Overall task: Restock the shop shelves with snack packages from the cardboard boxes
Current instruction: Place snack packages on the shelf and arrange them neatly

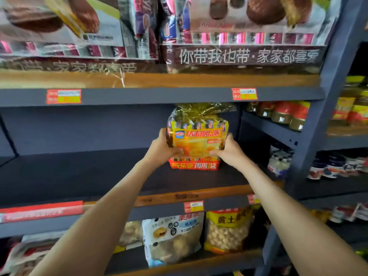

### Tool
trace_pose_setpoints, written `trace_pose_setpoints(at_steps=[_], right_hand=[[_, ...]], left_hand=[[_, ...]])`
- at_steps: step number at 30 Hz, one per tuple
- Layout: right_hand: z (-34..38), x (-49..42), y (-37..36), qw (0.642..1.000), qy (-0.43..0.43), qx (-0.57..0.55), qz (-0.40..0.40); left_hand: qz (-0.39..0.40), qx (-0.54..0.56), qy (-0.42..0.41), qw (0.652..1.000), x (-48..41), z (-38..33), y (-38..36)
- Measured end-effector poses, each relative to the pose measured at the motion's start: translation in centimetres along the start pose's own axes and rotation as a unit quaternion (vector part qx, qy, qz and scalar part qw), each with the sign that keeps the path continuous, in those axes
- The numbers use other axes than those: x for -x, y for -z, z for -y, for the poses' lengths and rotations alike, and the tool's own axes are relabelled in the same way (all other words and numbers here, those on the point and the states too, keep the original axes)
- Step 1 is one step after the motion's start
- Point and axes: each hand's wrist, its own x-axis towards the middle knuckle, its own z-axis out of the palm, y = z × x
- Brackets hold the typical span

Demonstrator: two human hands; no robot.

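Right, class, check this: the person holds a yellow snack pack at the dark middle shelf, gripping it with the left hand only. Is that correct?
No. Both hands grip it: the left hand holds the left side of the yellow snack pack and the right hand holds its right side, as the head view shows. The pack is indeed at the dark middle shelf.

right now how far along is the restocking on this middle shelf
Early on this level. Looks done: chocolate pie packs fill the level above, and snack bags sit on the level below. In hand: the left hand and right hand grip one yellow pie package at the right end of the middle shelf. Left: the rest of that shelf shows only bare board. How much stock remains is not visible.
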Motion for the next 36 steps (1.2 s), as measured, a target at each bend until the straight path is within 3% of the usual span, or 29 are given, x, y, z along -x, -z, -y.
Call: trace_pose_setpoints(at_steps=[10, 13, 15, 18, 21, 23, 27, 31, 36], right_hand=[[-3.8, -6.5, 1.9, 0.999, -0.030, -0.029, -0.004], [-4.4, -7.9, 2.4, 0.999, -0.027, -0.036, -0.017], [-4.7, -8.5, 2.3, 0.999, -0.010, -0.036, -0.026], [-5.3, -9.5, 1.5, 0.998, 0.029, -0.040, -0.043], [-5.5, -10.5, 1.1, 0.993, 0.081, 0.001, -0.082], [-5.4, -11.1, 1.3, 0.971, 0.145, 0.149, -0.118], [-5.8, -11.4, 1.5, 0.885, 0.229, 0.385, -0.124], [-6.8, -12.1, 1.1, 0.835, 0.244, 0.476, -0.129], [-7.0, -12.8, 1.4, 0.849, 0.241, 0.461, -0.090]], left_hand=[[-0.053, 0.066, 0.018, 0.996, -4.4, -1.6, -6.3], [-0.030, 0.012, -0.010, 0.999, -5.7, -2.1, -7.3], [-0.013, -0.109, -0.045, 0.993, -6.7, -2.0, -8.1], [-0.030, -0.366, -0.092, 0.926, -7.6, -1.4, -9.2], [-0.038, -0.498, -0.110, 0.860, -8.6, -0.9, -9.1], [-0.051, -0.537, -0.135, 0.831, -9.5, -0.4, -9.1], [-0.064, -0.610, -0.230, 0.756, -10.3, 0.2, -9.7], [-0.076, -0.637, -0.261, 0.722, -11.5, 1.3, -9.9], [-0.041, -0.645, -0.262, 0.717, -12.3, 1.4, -9.7]])
